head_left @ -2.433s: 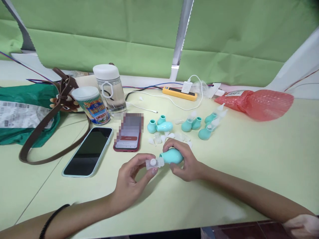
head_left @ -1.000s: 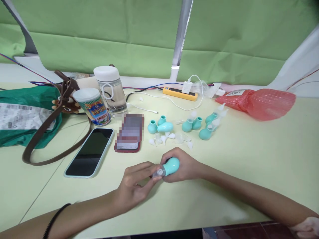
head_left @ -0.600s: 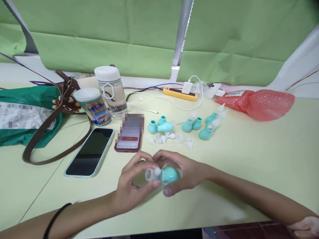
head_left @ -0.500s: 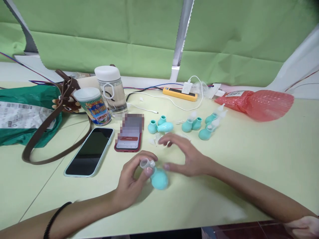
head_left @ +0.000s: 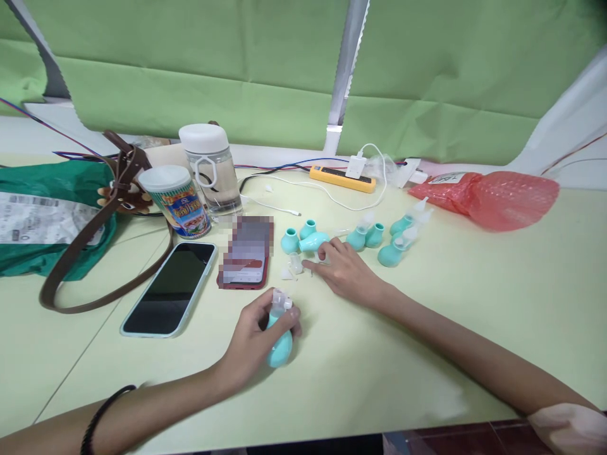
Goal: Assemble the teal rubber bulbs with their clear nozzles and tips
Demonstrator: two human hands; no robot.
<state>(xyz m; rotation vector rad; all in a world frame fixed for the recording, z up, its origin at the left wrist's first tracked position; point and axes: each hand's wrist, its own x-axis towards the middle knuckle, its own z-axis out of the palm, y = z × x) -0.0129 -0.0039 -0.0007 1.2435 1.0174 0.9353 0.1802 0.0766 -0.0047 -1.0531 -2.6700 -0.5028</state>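
Observation:
My left hand (head_left: 258, 328) is closed around a turquoise nasal aspirator bulb (head_left: 281, 349). A clear plastic fitting (head_left: 281, 299) sits on the bulb's neck, pointing up and away from me. Over the table, my right hand (head_left: 348, 272) has its fingers apart, reaching among small clear plastic parts (head_left: 294, 263). One fingertip is beside these parts; whether it touches one I cannot tell. Just behind them lies a turquoise bulb (head_left: 313, 241) on its side, near an upright open-necked bulb (head_left: 290, 241). Assembled bulbs with clear tips (head_left: 391, 254) stand to the right.
Two phones, one dark-screened (head_left: 169, 289) and one red-cased (head_left: 246, 253), lie left of the parts. Behind them stand a snack cup (head_left: 175, 202) and a water bottle (head_left: 213, 170). A yellow power strip (head_left: 342, 179) and red bubble-wrap package (head_left: 512, 199) are farther back.
My left hand has turned the bulb more upright and drawn it slightly left, its fingers wrapping further around it. My right hand has moved away from that bulb to the small clear parts.

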